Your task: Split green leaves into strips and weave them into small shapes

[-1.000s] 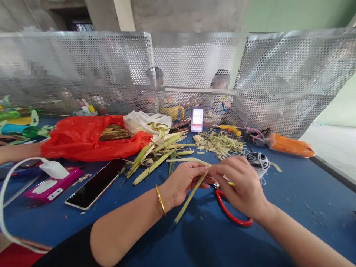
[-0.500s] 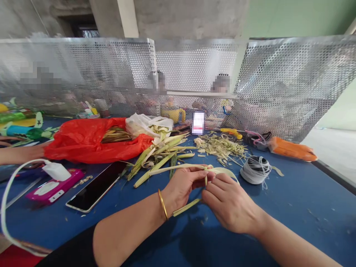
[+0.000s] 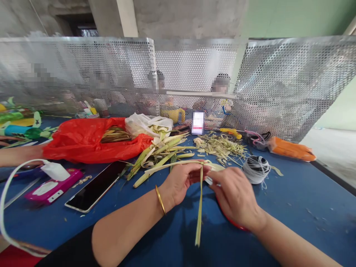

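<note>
My left hand [image 3: 180,178], wearing a gold bangle, pinches pale green husk strips [image 3: 175,164] over the middle of the table. They cross at a small knot by its fingertips, and one narrow strip [image 3: 199,207] hangs straight down. My right hand [image 3: 235,196] is closed around red-handled scissors [image 3: 233,221]. A red curve shows below the palm and a bit of metal by the fingertips; the rest is hidden. The metal is close to the knot; whether it touches the strips I cannot tell. Behind my hands lie more husks [image 3: 158,163].
Husk scraps [image 3: 222,146] and a spool of white string [image 3: 256,169] lie beyond my right hand. To the left are a black phone [image 3: 96,187], a magenta power bank [image 3: 55,191], a red bag [image 3: 80,137] and another person's arm [image 3: 19,155]. A perforated metal screen [image 3: 194,66] stands behind.
My right hand has drawn slightly right and now holds the red-handled scissors. The narrow strip, previously slanting under my hands, hangs down freely. My left hand keeps its pinch.
</note>
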{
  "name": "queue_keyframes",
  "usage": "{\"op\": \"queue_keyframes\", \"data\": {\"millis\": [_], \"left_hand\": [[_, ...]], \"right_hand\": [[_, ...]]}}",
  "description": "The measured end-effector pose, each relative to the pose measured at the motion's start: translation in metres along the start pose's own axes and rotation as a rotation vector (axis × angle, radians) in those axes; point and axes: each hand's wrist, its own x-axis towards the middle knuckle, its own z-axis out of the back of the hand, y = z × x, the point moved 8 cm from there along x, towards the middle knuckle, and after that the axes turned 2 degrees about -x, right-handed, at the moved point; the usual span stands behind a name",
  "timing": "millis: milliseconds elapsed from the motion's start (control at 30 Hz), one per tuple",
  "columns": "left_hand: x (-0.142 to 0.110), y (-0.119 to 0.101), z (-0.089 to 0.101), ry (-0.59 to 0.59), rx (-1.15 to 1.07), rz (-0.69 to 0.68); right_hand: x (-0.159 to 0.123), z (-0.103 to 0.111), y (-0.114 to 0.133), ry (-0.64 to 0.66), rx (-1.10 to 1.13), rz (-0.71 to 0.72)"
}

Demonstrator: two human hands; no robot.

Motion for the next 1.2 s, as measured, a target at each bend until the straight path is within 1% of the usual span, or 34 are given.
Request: {"op": "queue_keyframes", "data": {"millis": [33,67,100,133,200,233,267,333,500,667,800,867,967,1100,1200], "left_hand": [[0.0,-0.001,0.001,-0.002,0.0,0.014],[0.0,-0.001,0.002,-0.013,0.005,0.028],[-0.001,-0.001,0.003,-0.025,0.02,0.036],[-0.001,-0.001,0.004,-0.04,0.043,0.035],[-0.002,-0.002,0.006,-0.069,0.108,0.015],[-0.002,-0.002,0.006,-0.078,0.142,0.001],[-0.002,-0.003,0.005,-0.082,0.176,-0.012],[-0.002,-0.004,0.003,-0.083,0.244,-0.039],[-0.002,-0.008,0.001,-0.086,0.377,-0.079],[-0.002,-0.008,0.005,-0.128,0.387,-0.054],[-0.001,-0.005,0.003,-0.097,0.354,-0.043],[-0.001,-0.005,0.004,-0.1,0.371,-0.061],[-0.003,-0.006,0.005,-0.107,0.392,-0.082],[-0.004,-0.003,0.006,-0.118,0.38,-0.042],[-0.003,-0.004,0.009,-0.146,0.367,-0.037]], "right_hand": [[-0.001,0.004,-0.014,-0.049,-0.042,-0.126],[-0.002,0.004,-0.027,-0.059,-0.072,-0.246],[-0.003,0.001,-0.039,-0.026,-0.069,-0.346],[-0.005,-0.006,-0.048,0.038,-0.022,-0.417],[-0.007,-0.021,-0.056,0.182,0.137,-0.488],[-0.008,-0.027,-0.057,0.227,0.206,-0.511],[-0.009,-0.029,-0.058,0.248,0.252,-0.531],[-0.009,-0.027,-0.058,0.24,0.274,-0.56],[-0.003,-0.018,-0.053,0.212,0.266,-0.521],[-0.001,-0.019,-0.052,0.213,0.271,-0.494],[-0.005,-0.023,-0.054,0.247,0.318,-0.547],[-0.007,-0.027,-0.052,0.296,0.369,-0.554],[-0.006,-0.032,-0.042,0.363,0.444,-0.492],[-0.003,-0.03,-0.031,0.337,0.417,-0.381],[-0.002,-0.031,-0.029,0.335,0.419,-0.353]]}}
